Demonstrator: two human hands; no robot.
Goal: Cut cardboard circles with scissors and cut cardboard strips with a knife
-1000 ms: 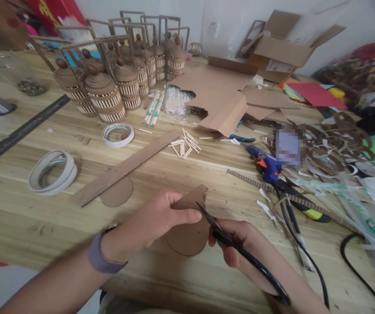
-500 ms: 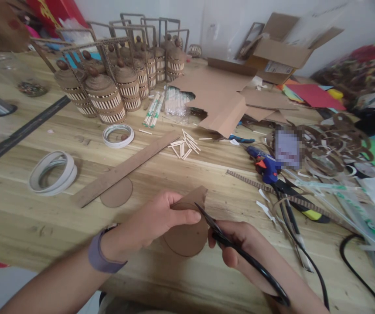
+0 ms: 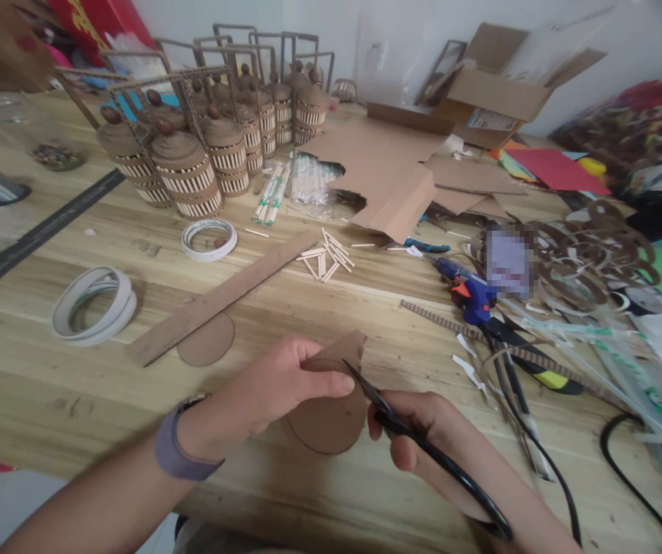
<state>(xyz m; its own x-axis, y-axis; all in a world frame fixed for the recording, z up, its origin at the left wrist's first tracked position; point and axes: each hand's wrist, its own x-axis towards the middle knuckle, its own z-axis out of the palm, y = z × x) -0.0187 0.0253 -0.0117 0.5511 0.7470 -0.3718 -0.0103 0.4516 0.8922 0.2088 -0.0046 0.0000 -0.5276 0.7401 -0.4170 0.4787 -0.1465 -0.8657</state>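
Note:
My left hand (image 3: 276,388) pinches a brown cardboard piece (image 3: 328,419) with a rounded lower edge and an uncut flap at its top, held just above the wooden table (image 3: 48,385). My right hand (image 3: 423,438) grips black scissors (image 3: 417,442). Their blades point up and left into the cardboard's right edge, beside my left thumb. A purple band sits on my left wrist.
A cut cardboard disc (image 3: 207,338) and a long cardboard strip (image 3: 221,296) lie ahead on the left, with two tape rolls (image 3: 93,302). Woven lantern-like baskets (image 3: 186,165) stand at the back. A blue glue gun (image 3: 469,288), cables and cardboard scraps crowd the right.
Almost nothing has moved. The cardboard piece and scissors have shifted very slightly in my hands.

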